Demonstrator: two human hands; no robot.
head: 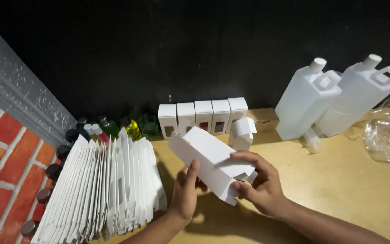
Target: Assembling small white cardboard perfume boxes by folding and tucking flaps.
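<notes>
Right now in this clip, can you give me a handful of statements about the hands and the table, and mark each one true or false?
1. Both hands hold one white carton. True: the left hand supports the white carton from below and the right hand grips its near end.
2. The carton lies flat on the table. False: it is held tilted above the wooden table.
3. A stack of flattened white cartons lies left of the hands. True.
4. The two white plastic jugs stand beside the brick wall. False: they stand at the far right, against the dark backdrop.
5. A row of assembled white boxes stands behind the held carton. True.
</notes>
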